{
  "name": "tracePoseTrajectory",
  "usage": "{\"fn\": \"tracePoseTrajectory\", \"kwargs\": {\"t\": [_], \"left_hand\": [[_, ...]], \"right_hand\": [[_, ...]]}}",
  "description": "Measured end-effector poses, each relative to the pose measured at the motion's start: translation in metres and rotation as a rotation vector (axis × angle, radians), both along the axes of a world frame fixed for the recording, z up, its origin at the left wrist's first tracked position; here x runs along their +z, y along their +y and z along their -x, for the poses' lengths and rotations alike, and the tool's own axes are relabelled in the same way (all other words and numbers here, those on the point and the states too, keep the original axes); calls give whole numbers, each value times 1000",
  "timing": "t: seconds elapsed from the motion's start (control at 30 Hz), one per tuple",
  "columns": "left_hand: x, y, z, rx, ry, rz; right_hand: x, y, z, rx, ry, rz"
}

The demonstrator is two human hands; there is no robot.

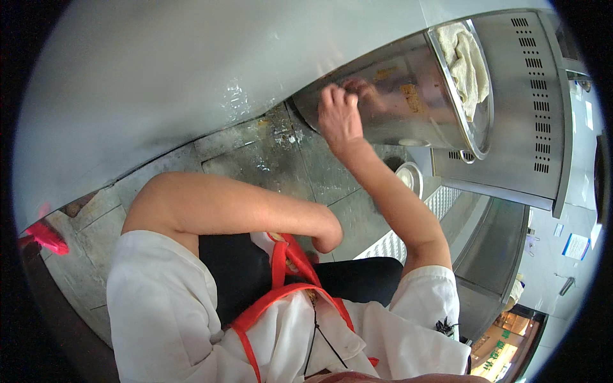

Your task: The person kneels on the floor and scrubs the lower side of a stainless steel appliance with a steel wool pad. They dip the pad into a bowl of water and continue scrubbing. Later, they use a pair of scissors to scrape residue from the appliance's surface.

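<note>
My right hand point(341, 112) reaches out close to the side of a large stainless steel stockpot point(397, 95), where a blurred reflection of it shows. Its fingers are curled away from me, and its palm is hidden. Brown stains mark the pot's wall. On the pot's lid lies a crumpled off-white cloth point(462, 67). My left hand point(330, 237) is bent down at the wrist in front of the red apron straps point(292, 258); its fingers are mostly hidden, so what it holds, if anything, does not show.
A smooth grey metal surface point(143, 72) runs along the upper left. Wet floor tiles point(254, 167) lie below. Beyond the pot stand a vented steel cabinet point(507, 100), a round metal basin point(409, 177) and a perforated floor grate point(383, 246). Something bright pink point(48, 237) is at far left.
</note>
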State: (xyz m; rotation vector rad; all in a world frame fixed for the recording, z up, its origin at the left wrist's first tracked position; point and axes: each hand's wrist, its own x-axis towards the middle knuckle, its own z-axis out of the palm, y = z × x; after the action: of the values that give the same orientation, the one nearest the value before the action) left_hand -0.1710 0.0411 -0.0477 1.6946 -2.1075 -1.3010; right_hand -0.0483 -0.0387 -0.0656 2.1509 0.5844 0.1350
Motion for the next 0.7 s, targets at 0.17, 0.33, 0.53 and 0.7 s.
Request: {"fn": "tracePoseTrajectory", "kwargs": {"t": [0.17,0.33,0.53,0.7], "left_hand": [[-18,-5,3,-45,-7,0],[-7,-1,-14,-68,-30,18],[-73,24,-60,880,291,40],[-76,35,-67,1435,1138,315]], "right_hand": [[31,28,-26,-78,-40,-183],[-1,25,-21,12,129,73],[-19,-8,27,-274,161,-791],[-7,-19,43,-394,90,-1462]]}}
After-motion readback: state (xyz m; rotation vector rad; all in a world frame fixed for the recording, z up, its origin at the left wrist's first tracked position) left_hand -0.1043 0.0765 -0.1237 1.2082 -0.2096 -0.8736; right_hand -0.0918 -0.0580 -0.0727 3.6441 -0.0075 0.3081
